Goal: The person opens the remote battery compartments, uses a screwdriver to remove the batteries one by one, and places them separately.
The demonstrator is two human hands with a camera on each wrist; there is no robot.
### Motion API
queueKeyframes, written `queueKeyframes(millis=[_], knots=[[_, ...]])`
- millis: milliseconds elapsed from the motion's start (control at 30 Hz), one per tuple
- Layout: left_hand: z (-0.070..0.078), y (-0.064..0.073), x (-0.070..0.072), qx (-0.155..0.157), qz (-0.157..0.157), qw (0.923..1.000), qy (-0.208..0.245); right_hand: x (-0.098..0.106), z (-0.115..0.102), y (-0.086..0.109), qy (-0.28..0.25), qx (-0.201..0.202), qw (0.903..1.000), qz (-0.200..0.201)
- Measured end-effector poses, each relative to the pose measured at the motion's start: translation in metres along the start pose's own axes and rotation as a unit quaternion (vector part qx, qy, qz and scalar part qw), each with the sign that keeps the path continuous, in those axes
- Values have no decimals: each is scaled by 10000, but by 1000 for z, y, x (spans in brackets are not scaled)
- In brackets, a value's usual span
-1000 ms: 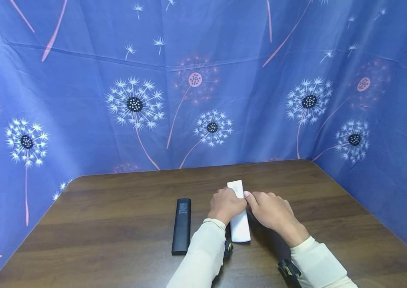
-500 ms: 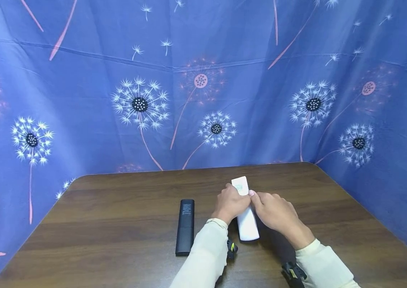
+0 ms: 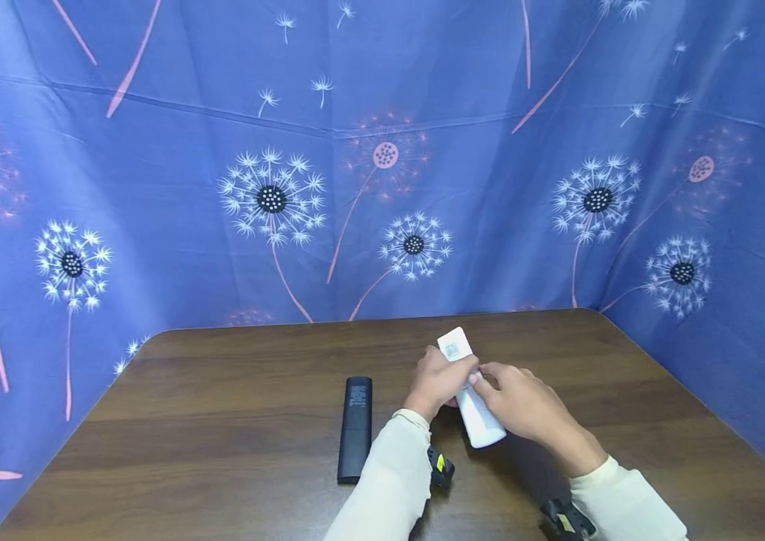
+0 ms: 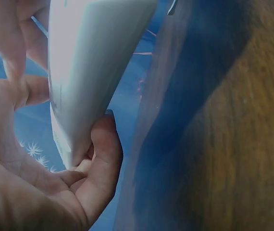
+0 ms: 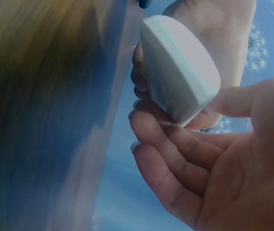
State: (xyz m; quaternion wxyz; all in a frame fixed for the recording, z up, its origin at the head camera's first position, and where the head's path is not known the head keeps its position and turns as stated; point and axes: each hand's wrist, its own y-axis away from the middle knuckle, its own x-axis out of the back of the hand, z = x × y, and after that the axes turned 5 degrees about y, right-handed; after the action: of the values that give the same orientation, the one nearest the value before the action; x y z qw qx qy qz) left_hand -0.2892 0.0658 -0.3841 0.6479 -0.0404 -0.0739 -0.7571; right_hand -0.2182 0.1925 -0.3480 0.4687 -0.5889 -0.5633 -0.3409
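Observation:
A white remote control (image 3: 481,419) is held above the table by both hands, its back up and a small QR code label at its far end. My left hand (image 3: 433,383) grips it near the far end, thumb on top; in the left wrist view its fingers (image 4: 105,159) curl under the remote (image 4: 91,57). My right hand (image 3: 533,402) pinches it around the middle from the right side. In the right wrist view, the right hand's fingers (image 5: 168,163) bend beneath the white remote (image 5: 180,67), with the thumb at its edge. The buttons are hidden.
A black remote control (image 3: 355,432) lies face down on the brown wooden table (image 3: 220,406), left of the hands. A blue dandelion-print cloth (image 3: 355,75) hangs behind and to the sides. A black wrist strap (image 3: 566,518) shows at the right sleeve.
The white remote has tilted, its near end swinging right. My right thumb has slid nearer along its back. The whole head view has shifted slightly; the black remote stays in place.

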Motion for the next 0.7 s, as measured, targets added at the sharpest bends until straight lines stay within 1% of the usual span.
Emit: queueKeyframes(millis=[100,267,333,400,467,533,633,700], knots=[[0,1,-2,44,-23,9999,123,0,0,1,-7,-21,10000,-19],[1,1,-3,59,-37,9999,147,-2,1,0,-100,-140,9998,-114],[0,1,-3,43,-77,9998,187,-3,2,-1,-143,-193,9997,-110],[0,0,-3,-8,-81,9996,252,-4,3,-3,-271,-199,9994,-20],[0,-1,-3,-49,-63,9993,358,-5,5,-4,-584,-234,9980,70],[0,-2,-2,-136,-39,9988,466,-6,7,-4,-996,-271,9945,155],[-1,-3,-3,-286,-2,9977,610,-7,11,-5,-1614,-369,9861,162],[-2,-4,-4,-433,90,9971,622,-8,12,-5,-1965,-448,9795,80]])
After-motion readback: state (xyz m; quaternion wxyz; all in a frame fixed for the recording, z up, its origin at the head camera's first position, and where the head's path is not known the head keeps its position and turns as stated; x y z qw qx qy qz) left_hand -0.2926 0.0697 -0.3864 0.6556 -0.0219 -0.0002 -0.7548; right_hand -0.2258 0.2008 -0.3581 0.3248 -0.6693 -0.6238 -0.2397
